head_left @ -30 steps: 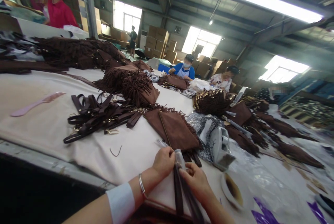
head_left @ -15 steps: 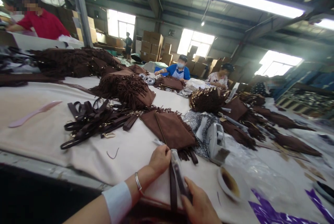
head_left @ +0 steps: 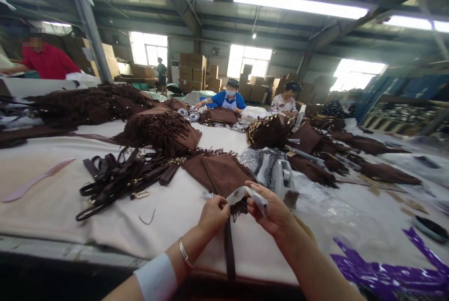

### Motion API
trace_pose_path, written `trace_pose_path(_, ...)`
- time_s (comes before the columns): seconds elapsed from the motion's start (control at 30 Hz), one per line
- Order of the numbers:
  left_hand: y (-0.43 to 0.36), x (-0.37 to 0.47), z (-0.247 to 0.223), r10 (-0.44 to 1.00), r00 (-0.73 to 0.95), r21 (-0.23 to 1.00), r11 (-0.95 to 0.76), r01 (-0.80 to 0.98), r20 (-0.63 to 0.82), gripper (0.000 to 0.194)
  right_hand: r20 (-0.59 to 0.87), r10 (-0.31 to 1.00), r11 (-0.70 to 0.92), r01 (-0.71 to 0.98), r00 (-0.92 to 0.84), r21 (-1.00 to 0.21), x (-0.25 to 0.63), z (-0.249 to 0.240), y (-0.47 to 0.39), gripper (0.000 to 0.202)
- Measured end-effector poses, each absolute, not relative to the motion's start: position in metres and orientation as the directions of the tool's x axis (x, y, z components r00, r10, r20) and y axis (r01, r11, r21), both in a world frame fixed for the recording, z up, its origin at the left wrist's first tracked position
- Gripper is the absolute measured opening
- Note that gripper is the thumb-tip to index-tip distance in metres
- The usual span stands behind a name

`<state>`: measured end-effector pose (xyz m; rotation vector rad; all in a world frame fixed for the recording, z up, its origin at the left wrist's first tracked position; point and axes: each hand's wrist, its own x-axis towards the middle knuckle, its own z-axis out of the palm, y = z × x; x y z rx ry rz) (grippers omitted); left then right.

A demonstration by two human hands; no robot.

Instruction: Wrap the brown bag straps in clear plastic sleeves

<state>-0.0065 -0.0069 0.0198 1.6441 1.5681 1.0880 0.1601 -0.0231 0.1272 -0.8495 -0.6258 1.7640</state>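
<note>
Fingers closed, my left hand [head_left: 213, 214] pinches the upper end of a dark brown strap [head_left: 229, 252], which hangs down over the table's front edge. My right hand [head_left: 270, 207] is closed on a strip of clear plastic film [head_left: 242, 194]. The film bends across from the right fingers to the left fingertips. Just behind both hands lies a brown fringed bag [head_left: 219, 172] with a zipper along it. Whether the film is still joined to the strap is hidden by my left fingers.
A heap of dark straps with gold clasps [head_left: 126, 175] and a pink comb [head_left: 38, 182] lie left. Fringed bags [head_left: 157, 130] are piled behind. At right are a tape dispenser [head_left: 282, 179], clear plastic bags [head_left: 333, 203] and purple packaging [head_left: 389, 268]. Co-workers sit across the table.
My right hand has moved up from low on the strap to beside my left hand, carrying the plastic film. The lower strap is now bare. The view has levelled.
</note>
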Motion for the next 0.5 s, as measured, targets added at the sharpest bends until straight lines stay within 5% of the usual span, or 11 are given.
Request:
trace_pose_path(0.13,0.004,-0.004,0.015,0.994,-0.109,0.923,0.017,0.386,0.028,0.014,-0.211,0.949,-0.313,-0.609,-0.235,-0.729,0.155,0.125,-0.014,0.023)
trace_pose_path(0.5,0.004,-0.002,0.018,0.989,-0.119,0.874,-0.019,0.486,0.087,0.015,-0.207,0.956,-0.293,-0.604,-0.21,-0.741,0.16,0.122,-0.03,0.031)
